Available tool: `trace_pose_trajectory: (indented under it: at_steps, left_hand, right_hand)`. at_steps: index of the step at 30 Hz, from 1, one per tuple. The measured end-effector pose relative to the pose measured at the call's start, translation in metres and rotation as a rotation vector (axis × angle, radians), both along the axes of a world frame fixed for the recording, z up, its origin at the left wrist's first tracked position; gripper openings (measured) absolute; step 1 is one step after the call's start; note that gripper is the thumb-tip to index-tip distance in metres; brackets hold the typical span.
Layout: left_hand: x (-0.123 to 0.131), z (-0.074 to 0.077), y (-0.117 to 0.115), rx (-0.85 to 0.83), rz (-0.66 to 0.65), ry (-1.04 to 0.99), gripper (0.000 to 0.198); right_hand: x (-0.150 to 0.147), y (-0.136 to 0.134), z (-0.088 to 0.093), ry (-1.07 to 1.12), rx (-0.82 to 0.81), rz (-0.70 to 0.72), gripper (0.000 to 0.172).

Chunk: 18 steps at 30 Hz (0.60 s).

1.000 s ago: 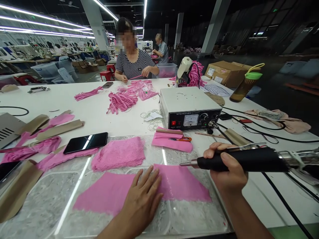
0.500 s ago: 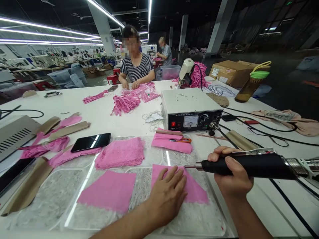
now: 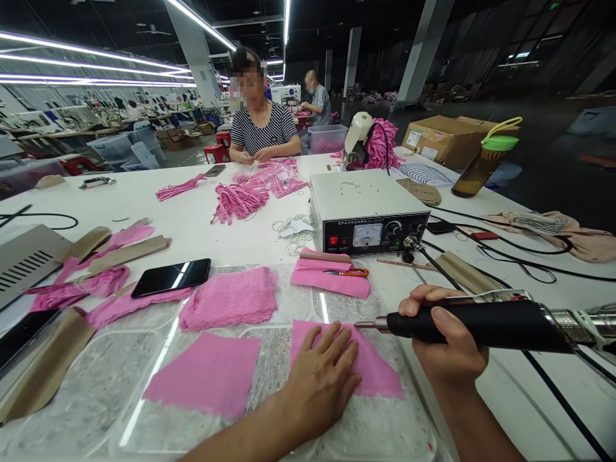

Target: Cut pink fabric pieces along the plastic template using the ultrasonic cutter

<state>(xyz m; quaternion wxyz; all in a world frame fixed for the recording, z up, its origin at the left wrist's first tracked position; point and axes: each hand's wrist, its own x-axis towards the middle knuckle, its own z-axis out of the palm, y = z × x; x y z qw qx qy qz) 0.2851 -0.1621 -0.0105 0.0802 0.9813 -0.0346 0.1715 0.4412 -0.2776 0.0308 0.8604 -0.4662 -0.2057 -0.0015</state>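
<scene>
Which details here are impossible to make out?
Head view, pink fabric piece: left part covered by the flat left hand.
Head view, black-handled tool gripped by the right hand: rear end cut by the right edge.
Head view, white control box: panel lettering too small.

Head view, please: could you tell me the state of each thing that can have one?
Left hand, flat on the right pink cloth.
Right hand, closed round the black tool.
Black tool, held level, tip pointing left.
Left pink cloth, flat, untouched.
Phone, face up, screen dark.
Scissors, lying on folded cloth.
Bottle, upright, lid on.
</scene>
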Motion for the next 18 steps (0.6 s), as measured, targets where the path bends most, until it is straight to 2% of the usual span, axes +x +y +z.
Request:
trace_pose_trajectory:
  at_steps: [10, 18]
  left_hand:
    - [0.0016, 0.0009, 0.0023, 0.014, -0.024, 0.003, 0.039]
    - [0.0003, 0.0021, 0.0016, 0.007, -0.021, 0.029, 0.040]
  right_hand:
    - [0.0020, 0.0011, -0.0008, -0.054, 0.013, 0.013, 0.006]
    - [0.0026, -0.0003, 0.0007, -0.015, 0.022, -0.022, 0.008]
